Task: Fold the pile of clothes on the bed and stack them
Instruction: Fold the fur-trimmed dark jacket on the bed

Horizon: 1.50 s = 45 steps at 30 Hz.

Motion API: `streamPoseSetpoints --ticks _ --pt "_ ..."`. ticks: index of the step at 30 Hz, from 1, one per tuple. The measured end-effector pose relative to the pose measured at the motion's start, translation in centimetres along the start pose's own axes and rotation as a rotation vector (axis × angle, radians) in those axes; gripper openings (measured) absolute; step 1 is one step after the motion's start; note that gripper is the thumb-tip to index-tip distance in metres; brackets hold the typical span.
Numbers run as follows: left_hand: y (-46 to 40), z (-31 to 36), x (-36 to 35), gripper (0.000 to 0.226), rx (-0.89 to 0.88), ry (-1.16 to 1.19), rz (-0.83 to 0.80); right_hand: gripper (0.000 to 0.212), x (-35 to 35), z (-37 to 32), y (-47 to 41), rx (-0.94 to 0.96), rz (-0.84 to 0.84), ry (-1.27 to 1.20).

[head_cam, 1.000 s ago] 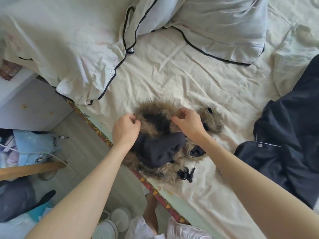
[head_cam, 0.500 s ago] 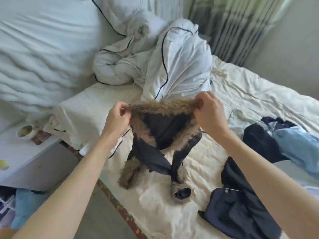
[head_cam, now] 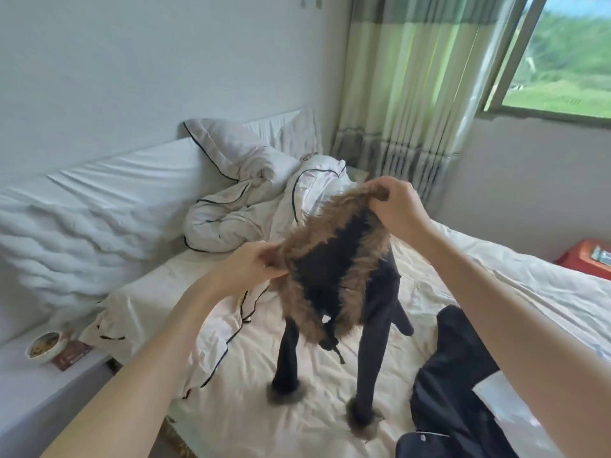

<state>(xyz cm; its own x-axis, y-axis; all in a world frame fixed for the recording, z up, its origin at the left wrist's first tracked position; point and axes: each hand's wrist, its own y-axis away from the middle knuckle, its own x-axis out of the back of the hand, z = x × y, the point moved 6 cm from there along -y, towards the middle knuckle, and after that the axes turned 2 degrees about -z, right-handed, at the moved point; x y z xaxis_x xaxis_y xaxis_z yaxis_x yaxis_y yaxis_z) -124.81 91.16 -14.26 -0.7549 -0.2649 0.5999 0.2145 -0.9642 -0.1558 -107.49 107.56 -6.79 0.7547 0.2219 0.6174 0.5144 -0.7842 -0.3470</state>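
The left hand [head_cam: 251, 264] and right hand [head_cam: 395, 209] each pinch the fur trim of a dark jacket [head_cam: 334, 279] held above the bed [head_cam: 496, 292]. Its sleeves dangle toward six o'clock; they may bunch underneath when it is laid down.

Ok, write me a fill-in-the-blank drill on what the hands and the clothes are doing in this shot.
1. Both hands, the left hand and the right hand, pinch the brown ____ trim of the dark jacket.
2. The jacket's two sleeves hang down so that their furry cuffs reach the ____.
3. Another dark garment lies on the bed sheet to the ____ of the hanging jacket.
4. On the white bedside surface at the lower left stands a ____.

Missing words: fur; bed; right; bowl
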Motion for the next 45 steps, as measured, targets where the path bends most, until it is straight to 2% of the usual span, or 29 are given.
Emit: streamPoseSetpoints --ticks 2,6,12,17,21,25,27,36,39,40,42,43,45 --pt "-0.3 0.3 0.8 0.04 -0.001 0.043 0.092 0.008 0.2 1.2 0.2 -0.051 -0.027 -0.025" --pt "-0.7 2.0 1.3 0.031 -0.076 0.147 0.113 0.009 0.5 3.4 1.3 -0.169 -0.064 -0.233" --pt "-0.7 3.3 1.9 0.023 -0.11 0.177 0.152 0.016 0.3 4.9 3.0 -0.197 -0.101 -0.255" --pt "-0.2 2.9 3.9 0.026 -0.156 0.237 0.336 0.014 -0.5 4.3 4.7 -0.13 -0.144 -0.273" --pt "0.2 2.0 4.9 0.03 -0.112 0.325 0.424 0.02 -2.4 4.9 7.4 -0.165 -0.284 -0.441" --pt "0.4 1.8 4.7 0.023 -0.077 0.477 0.468 0.02 -4.2 5.3 9.8 -0.16 -0.403 -0.427" --pt "0.4 1.9 4.7 0.019 -0.059 0.508 0.485 0.026 -4.6 5.7 10.4 -0.169 -0.39 -0.409" --pt "0.9 0.9 4.4 0.017 -0.002 0.384 0.493 0.021 -3.8 5.9 10.5 -0.014 -0.131 -0.023" --pt "1.6 0.0 4.4 0.017 0.024 0.354 0.519 0.017 -3.3 5.8 10.4 -0.086 -0.178 -0.224" --pt "1.9 -0.6 4.6 0.017 0.051 0.372 0.539 0.022 -3.5 5.8 10.5 -0.141 -0.26 -0.364" --pt "2.4 -1.7 4.8 0.017 0.106 0.403 0.574 0.049 -3.9 5.7 11.1 -0.277 -0.476 -0.661" --pt "2.6 -2.1 4.9 0.016 0.127 0.417 0.586 0.056 -4.0 5.4 11.4 -0.319 -0.586 -0.784" --pt "2.8 -2.8 5.1 0.015 0.159 0.463 0.605 0.058 -3.7 4.4 11.9 -0.31 -0.748 -0.963"
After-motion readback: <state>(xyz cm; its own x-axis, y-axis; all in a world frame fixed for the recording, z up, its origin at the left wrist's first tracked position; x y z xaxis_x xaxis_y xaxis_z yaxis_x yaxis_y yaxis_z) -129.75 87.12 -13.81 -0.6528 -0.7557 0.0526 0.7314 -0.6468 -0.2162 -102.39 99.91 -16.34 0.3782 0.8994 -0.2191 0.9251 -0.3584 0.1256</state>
